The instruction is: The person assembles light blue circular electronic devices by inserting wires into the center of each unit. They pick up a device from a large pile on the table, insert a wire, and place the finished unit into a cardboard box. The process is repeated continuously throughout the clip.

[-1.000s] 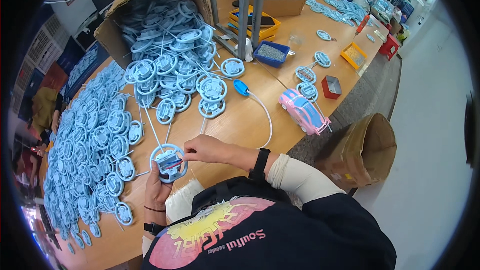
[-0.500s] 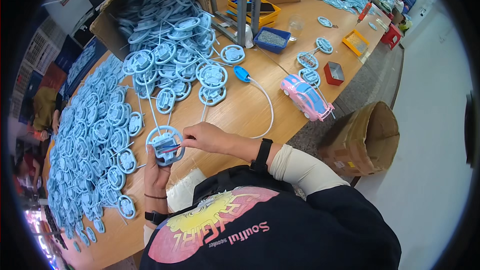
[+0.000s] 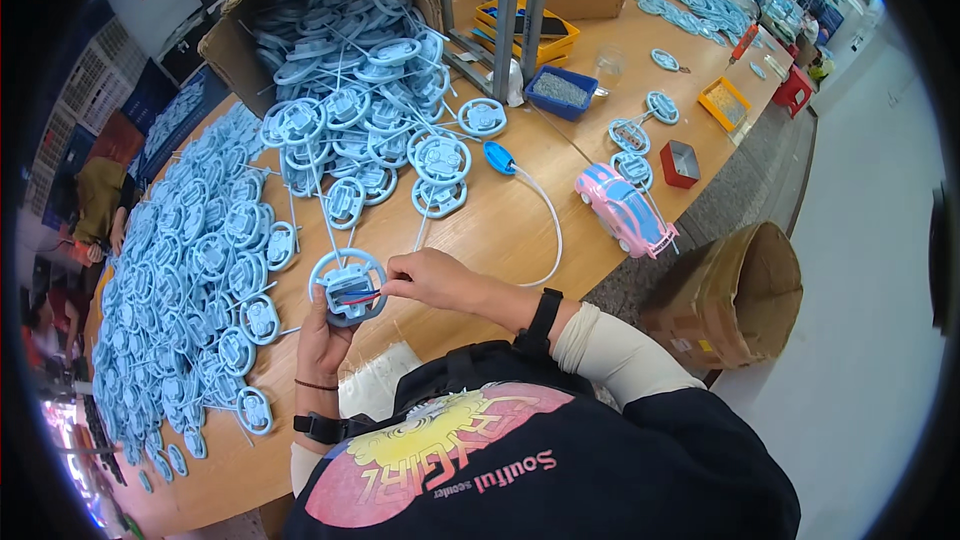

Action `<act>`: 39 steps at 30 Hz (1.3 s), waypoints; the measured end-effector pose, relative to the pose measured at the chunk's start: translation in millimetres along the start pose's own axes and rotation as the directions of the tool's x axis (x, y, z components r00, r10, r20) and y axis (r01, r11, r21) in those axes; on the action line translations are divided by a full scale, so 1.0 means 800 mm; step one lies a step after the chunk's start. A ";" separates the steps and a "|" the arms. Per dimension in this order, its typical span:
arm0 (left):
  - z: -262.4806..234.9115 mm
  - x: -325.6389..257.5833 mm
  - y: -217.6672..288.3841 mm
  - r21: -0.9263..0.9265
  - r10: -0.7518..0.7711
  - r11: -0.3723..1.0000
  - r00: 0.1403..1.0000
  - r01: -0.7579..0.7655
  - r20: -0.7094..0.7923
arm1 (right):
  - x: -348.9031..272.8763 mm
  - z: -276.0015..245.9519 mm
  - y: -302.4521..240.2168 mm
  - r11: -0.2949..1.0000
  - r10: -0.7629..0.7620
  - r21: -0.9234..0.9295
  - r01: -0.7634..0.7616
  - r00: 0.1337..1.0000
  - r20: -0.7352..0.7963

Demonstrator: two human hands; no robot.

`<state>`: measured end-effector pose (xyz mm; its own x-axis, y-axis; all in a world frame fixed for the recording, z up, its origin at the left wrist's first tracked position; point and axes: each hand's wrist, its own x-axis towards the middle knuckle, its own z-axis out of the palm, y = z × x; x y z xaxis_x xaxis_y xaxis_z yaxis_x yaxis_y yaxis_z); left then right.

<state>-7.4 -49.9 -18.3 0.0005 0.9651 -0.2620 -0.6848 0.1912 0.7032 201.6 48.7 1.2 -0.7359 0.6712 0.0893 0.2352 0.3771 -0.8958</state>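
My left hand [image 3: 320, 345] grips a light-blue toy steering wheel [image 3: 322, 272] by its rim, thumb up along the near left side. Red and dark wires [image 3: 362, 296] lie across the wheel's boxy centre. At their right end the fingers of my right hand [image 3: 425, 280] are pinched together on them; the fingertips are partly hidden. A thin light-blue rod runs up from the held wheel toward the heap of similar wheels [image 3: 340, 130]. Beyond my right hand, two more wheels [image 3: 440, 160] lie overlapped on the table.
A cardboard box [image 3: 235, 45] spills wheels onto the wooden table [image 3: 480, 240]; another heap [image 3: 190, 270] covers its left side. On the right are a pink toy car [image 3: 622, 208], a blue plug with white cable [image 3: 498, 158], small parts trays [image 3: 560, 92] and an open carton [image 3: 715, 305].
The whole view has shifted slightly, moving everything a little rightward. My hands keep the same hold on the wheel and wires, and the wires show more clearly across its centre.
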 end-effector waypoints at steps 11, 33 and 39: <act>-0.014 -0.014 -0.006 0.021 -0.026 0.999 0.999 0.026 -0.018 | -0.005 0.026 0.017 0.998 -0.003 -0.059 0.007 0.998 0.059; -0.113 0.000 0.042 0.236 -0.038 0.964 0.945 0.121 -0.326 | 0.087 -0.106 0.199 0.426 -0.200 -0.887 -0.178 0.937 -0.285; -0.051 -0.001 0.007 0.397 -0.104 0.892 0.954 0.215 -0.282 | 0.121 -0.114 0.197 0.649 -0.273 -0.761 -0.002 0.933 -0.236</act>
<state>-40.9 -56.6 -41.1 -0.1333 0.8501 -0.5095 -0.3214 0.4492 0.8336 225.2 231.4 -91.7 -0.6010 0.6732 0.4308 0.6374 0.7289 -0.2498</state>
